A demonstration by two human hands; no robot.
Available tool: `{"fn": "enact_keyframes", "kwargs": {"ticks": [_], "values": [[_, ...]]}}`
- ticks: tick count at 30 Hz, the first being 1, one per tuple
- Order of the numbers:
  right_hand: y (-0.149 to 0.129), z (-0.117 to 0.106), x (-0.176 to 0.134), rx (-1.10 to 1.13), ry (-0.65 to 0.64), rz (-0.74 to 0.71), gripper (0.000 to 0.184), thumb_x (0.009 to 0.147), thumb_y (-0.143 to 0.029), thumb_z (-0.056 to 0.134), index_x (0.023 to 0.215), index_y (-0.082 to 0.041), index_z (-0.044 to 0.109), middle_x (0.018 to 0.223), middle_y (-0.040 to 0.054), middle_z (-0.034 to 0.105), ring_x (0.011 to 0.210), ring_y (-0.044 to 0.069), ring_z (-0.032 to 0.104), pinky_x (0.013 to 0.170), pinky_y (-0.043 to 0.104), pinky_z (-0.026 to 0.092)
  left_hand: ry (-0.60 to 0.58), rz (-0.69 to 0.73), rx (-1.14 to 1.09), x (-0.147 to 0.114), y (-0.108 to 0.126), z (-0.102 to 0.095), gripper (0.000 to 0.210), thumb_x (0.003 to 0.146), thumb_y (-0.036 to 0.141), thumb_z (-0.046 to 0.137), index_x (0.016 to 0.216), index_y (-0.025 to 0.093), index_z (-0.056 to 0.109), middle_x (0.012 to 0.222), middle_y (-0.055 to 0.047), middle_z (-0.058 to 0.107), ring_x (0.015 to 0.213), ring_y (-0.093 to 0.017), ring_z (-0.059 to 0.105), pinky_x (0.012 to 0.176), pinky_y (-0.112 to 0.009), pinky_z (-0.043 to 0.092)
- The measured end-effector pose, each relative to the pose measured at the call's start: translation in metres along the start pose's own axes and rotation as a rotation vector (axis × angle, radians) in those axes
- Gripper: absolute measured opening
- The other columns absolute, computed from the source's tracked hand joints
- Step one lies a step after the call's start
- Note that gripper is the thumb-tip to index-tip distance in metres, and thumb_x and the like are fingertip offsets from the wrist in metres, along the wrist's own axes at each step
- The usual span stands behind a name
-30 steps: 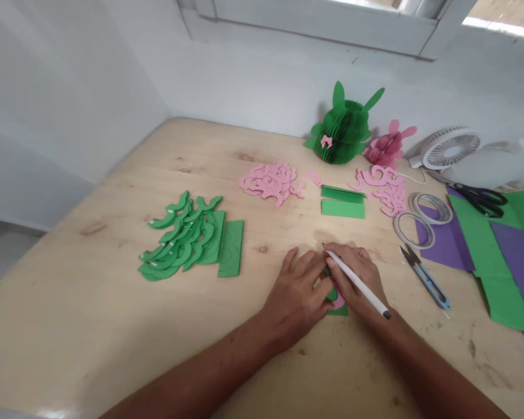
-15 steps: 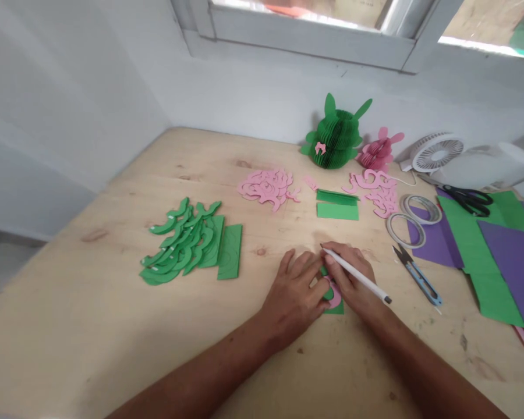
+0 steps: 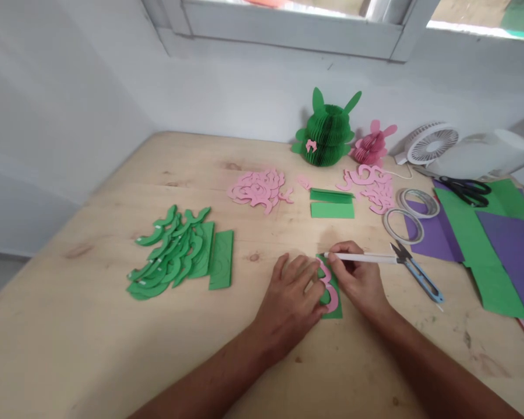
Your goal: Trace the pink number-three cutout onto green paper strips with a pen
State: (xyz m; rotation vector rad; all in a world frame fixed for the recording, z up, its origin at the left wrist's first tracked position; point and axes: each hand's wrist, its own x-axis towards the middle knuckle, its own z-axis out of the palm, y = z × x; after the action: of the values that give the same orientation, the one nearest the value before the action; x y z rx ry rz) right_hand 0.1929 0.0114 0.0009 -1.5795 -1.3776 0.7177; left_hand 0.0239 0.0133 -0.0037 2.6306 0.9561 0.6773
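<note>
Pale wooden tabletop [image 3: 78,349]: left hand [image 3: 290,299] (fingers slightly apart) on pink cutout [image 3: 332,299], right hand [image 3: 361,284], fingers clamped on white pen [image 3: 371,258]

1. White pen [image 3: 367,257]: slim, gripped in the right hand [image 3: 358,280], lying nearly level across the view, its tip pointing left at the top of the green card.
2. Pink cutout [image 3: 332,299]: flat, curved like a "3", resting on the card, partly under the left hand's [image 3: 290,291] fingers.
3. Green card [image 3: 333,315]: rectangular, flat on the surface [image 3: 262,378], between both hands.
</note>
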Motion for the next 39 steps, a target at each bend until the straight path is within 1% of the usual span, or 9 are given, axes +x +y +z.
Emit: {"fn": "enact_keyframes", "kwargs": {"ticks": [3, 6, 11, 16, 24, 31, 39], "values": [[0.0006, 0.0002, 0.0002, -0.023, -0.02, -0.015, 0.011, 0.083, -0.028, 0.057, 0.078, -0.019, 0.057, 0.06, -0.0027, 0.055, 0.048, 0.01, 0.048, 0.044, 0.021, 0.039, -0.001, -0.003, -0.001, 0.0003, 0.0003, -0.0002, 0.016, 0.083, 0.032, 0.064, 0.092, 0.02, 0.061, 0.123, -0.008, 0.059, 0.121, -0.027, 0.047, 0.108, -0.054, 0.028], [0.0004, 0.0, 0.0, -0.032, -0.024, -0.022, 0.01, 0.084, -0.028, 0.056, 0.079, -0.019, 0.057, 0.061, -0.0027, 0.055, 0.049, 0.01, 0.048, 0.044, 0.021, 0.039, -0.007, -0.009, -0.007, 0.001, 0.0006, -0.0005, 0.017, 0.082, 0.032, 0.065, 0.093, 0.019, 0.06, 0.124, -0.008, 0.059, 0.121, -0.027, 0.047, 0.109, -0.053, 0.028], [-0.0017, 0.0002, -0.0001, -0.015, -0.013, -0.014, 0.009, 0.083, -0.027, 0.056, 0.079, -0.019, 0.057, 0.063, -0.0024, 0.057, 0.05, 0.01, 0.051, 0.046, 0.021, 0.041, -0.028, -0.022, -0.027, 0.0016, 0.0003, -0.001, 0.021, 0.086, 0.033, 0.061, 0.101, 0.019, 0.059, 0.125, -0.008, 0.059, 0.121, -0.029, 0.047, 0.108, -0.056, 0.028], [-0.0016, 0.0007, 0.0006, -0.001, -0.021, -0.013, 0.009, 0.083, -0.027, 0.056, 0.079, -0.019, 0.057, 0.064, -0.0018, 0.058, 0.052, 0.011, 0.053, 0.047, 0.022, 0.041, -0.051, -0.032, -0.052, -0.0001, -0.0013, -0.001, 0.027, 0.086, 0.033, 0.06, 0.108, 0.018, 0.057, 0.128, -0.008, 0.058, 0.121, -0.03, 0.047, 0.108, -0.056, 0.027], [0.0023, 0.0005, 0.0, 0.01, -0.043, 0.001, 0.005, 0.083, -0.023, 0.055, 0.08, -0.019, 0.057, 0.066, -0.0019, 0.057, 0.052, 0.01, 0.05, 0.049, 0.023, 0.039, -0.054, -0.018, -0.022, -0.0017, -0.0031, 0.0006, 0.027, 0.085, 0.031, 0.061, 0.107, 0.016, 0.058, 0.127, -0.01, 0.06, 0.122, -0.031, 0.046, 0.108, -0.056, 0.028], [0.0026, 0.0002, 0.0008, 0.05, -0.027, 0.006, 0.005, 0.082, -0.022, 0.056, 0.079, -0.019, 0.057, 0.065, -0.002, 0.057, 0.053, 0.01, 0.049, 0.049, 0.022, 0.038, -0.068, -0.012, 0.038, -0.0017, -0.0012, -0.0008, 0.027, 0.083, 0.03, 0.062, 0.107, 0.017, 0.059, 0.125, -0.009, 0.061, 0.121, -0.03, 0.048, 0.107, -0.054, 0.032], [0.0005, -0.0007, 0.0007, 0.033, -0.037, -0.005, 0.007, 0.083, -0.023, 0.056, 0.078, -0.018, 0.058, 0.063, -0.0021, 0.058, 0.052, 0.01, 0.05, 0.049, 0.021, 0.038, -0.066, -0.02, 0.002, -0.0009, -0.001, -0.0015, 0.026, 0.083, 0.031, 0.063, 0.105, 0.017, 0.058, 0.126, -0.009, 0.061, 0.119, -0.029, 0.048, 0.107, -0.056, 0.03]]}}
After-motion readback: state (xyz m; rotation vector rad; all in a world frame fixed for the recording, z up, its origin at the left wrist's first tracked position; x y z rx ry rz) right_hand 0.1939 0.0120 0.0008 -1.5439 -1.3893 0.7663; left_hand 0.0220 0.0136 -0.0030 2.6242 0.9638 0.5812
